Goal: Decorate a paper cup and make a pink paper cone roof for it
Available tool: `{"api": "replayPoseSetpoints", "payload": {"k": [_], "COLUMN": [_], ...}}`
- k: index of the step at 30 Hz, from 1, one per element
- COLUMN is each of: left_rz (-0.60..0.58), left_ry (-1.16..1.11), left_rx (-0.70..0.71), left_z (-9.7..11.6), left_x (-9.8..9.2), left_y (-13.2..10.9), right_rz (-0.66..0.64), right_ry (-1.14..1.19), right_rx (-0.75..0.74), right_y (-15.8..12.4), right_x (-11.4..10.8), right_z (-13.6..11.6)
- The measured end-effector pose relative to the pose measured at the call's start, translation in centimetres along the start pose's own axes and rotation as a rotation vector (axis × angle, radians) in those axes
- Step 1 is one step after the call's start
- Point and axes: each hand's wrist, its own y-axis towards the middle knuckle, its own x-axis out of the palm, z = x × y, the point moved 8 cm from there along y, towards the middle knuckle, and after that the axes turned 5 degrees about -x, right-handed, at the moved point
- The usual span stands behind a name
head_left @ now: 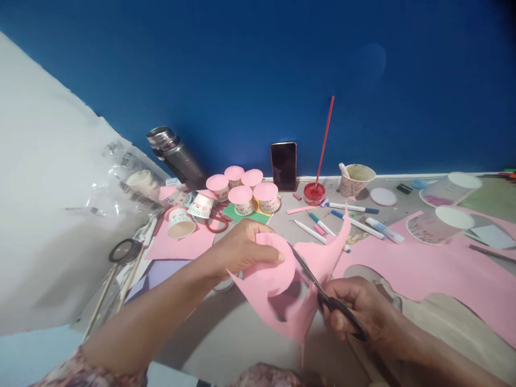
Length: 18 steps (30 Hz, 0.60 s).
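Note:
My left hand pinches a piece of pink paper that is partly cut into a round shape. My right hand grips black scissors by the handles. The blades point up and left into the paper, at the edge of the round part. Both hands hover above the grey floor close to me.
Several paper cups with pink round lids stand ahead, with red scissors, a steel flask, a phone against the blue wall, a red paint pot, markers, plastic tubs and a large cut pink sheet.

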Motion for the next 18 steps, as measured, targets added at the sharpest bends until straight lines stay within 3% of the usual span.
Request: {"api": "replayPoseSetpoints", "payload": {"k": [18], "left_rz": [-0.018], "left_ry": [0.070], "left_rx": [-0.022], "left_z": [0.3], "left_x": [0.2], "left_y": [-0.7], "right_rz": [-0.005], "right_ry": [-0.056], "right_rx": [0.027], "right_y": [-0.1], "right_x": [0.5], "right_z": [-0.9]}}
